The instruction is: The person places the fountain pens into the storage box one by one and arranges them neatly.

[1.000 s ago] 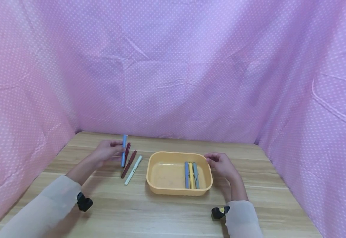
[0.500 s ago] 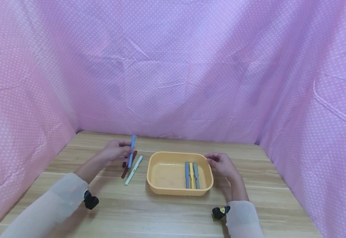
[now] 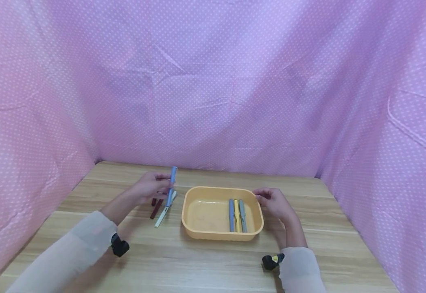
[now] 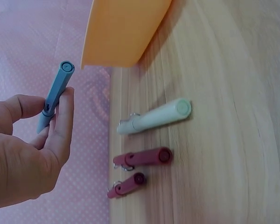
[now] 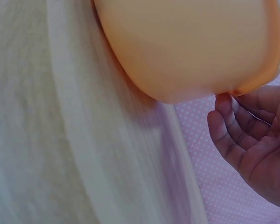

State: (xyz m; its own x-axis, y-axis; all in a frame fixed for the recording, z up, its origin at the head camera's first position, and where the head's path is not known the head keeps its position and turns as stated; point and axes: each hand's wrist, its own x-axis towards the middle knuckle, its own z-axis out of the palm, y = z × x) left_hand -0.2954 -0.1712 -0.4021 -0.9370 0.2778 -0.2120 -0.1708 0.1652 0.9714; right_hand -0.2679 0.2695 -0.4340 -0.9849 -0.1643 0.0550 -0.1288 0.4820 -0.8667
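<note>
Thumb and fingers of my left hand (image 3: pixel 150 187) pinch a blue pen (image 3: pixel 173 174), held upright above the table. Below it lie a mint-green pen (image 4: pixel 156 117) and two dark red pens (image 4: pixel 149 157), partly covered by the hand in the head view. A yellow plastic basket (image 3: pixel 213 235) stands to the right. Inside, along its right side, a periwinkle pen (image 3: pixel 231 215), a yellow pen (image 3: pixel 237 217) and a grey-blue pen (image 3: pixel 243 215) lie side by side. My right hand (image 3: pixel 274 201) holds the basket's right rim near the far corner, fingertips against the outer wall.
The wood-grain table (image 3: pixel 198 268) ends at a pink dotted cloth (image 3: pixel 213 101), which hangs behind it and on both sides. Each sleeve cuff carries a small black camera (image 3: pixel 119 245).
My left hand has moved right with the blue pen, passing over the dark red pens to the mint-green one. My right hand has stayed at the basket's rim.
</note>
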